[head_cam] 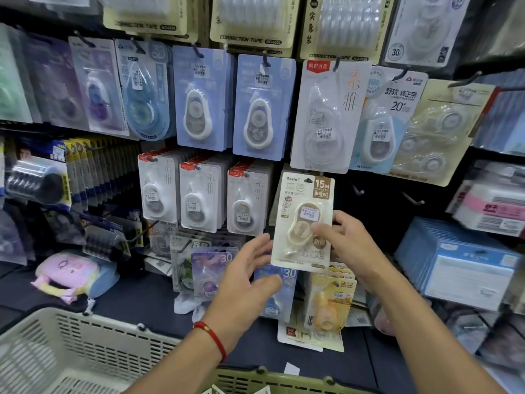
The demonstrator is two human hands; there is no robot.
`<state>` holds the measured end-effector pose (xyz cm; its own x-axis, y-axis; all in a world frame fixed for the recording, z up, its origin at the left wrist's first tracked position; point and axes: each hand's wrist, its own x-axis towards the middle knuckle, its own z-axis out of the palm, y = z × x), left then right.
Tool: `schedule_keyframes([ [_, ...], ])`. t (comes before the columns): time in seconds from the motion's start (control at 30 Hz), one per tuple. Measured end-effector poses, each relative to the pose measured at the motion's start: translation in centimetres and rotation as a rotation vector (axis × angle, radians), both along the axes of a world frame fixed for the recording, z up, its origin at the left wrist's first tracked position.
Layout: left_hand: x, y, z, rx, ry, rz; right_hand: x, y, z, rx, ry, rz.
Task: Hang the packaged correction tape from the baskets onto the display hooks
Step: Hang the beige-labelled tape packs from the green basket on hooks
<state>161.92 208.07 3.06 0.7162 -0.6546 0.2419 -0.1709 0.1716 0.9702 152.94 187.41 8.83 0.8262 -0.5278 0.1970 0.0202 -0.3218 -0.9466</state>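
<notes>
A cream-coloured correction tape pack point(304, 220) marked 15M hangs upright at the middle row of the display wall. My right hand point(349, 240) pinches its right edge, thumb on the front and fingers behind. My left hand point(250, 268) is spread beside the pack's lower left edge, fingertips close to it; contact cannot be told. Two bare black hooks point(358, 190) point(413, 199) stick out just right of the pack. A white basket point(71, 354) sits at lower left and a green basket point(284, 382) along the bottom edge.
Blue point(260, 106) and white point(326, 115) tape packs hang in the row above. Three stacks of white packs point(204, 197) hang to the left. Purple and yellow packs point(331, 305) hang lower down. Blue boxes point(460, 263) sit on a shelf at right.
</notes>
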Motion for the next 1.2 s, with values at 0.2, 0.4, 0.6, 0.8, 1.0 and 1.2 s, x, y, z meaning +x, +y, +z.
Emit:
schedule_keyframes([
  [0.2,0.2,-0.3,-0.1,-0.035,0.020,-0.024,0.6,0.4,-0.4,-0.033,-0.029,-0.115],
  [0.4,2.5,-1.2,-1.0,0.224,-0.259,0.147,1.4,1.2,-2.8,-0.606,0.153,-0.539],
  [0.6,6.0,-2.8,-0.1,0.302,-0.669,0.358,3.9,1.6,-4.7,-1.193,0.226,-0.372],
  [0.8,9.0,-2.7,-0.8,0.419,-0.842,0.288,8.7,-0.3,-4.0,-1.206,0.475,-0.445],
  [1.0,9.1,-2.8,-1.6,0.466,-0.886,0.270,12.2,-3.5,-3.3,-1.142,0.602,-0.445],
  [1.2,8.8,-1.7,-2.2,0.552,-0.954,0.183,11.1,-4.8,-3.4,-1.082,0.629,-0.397],
])
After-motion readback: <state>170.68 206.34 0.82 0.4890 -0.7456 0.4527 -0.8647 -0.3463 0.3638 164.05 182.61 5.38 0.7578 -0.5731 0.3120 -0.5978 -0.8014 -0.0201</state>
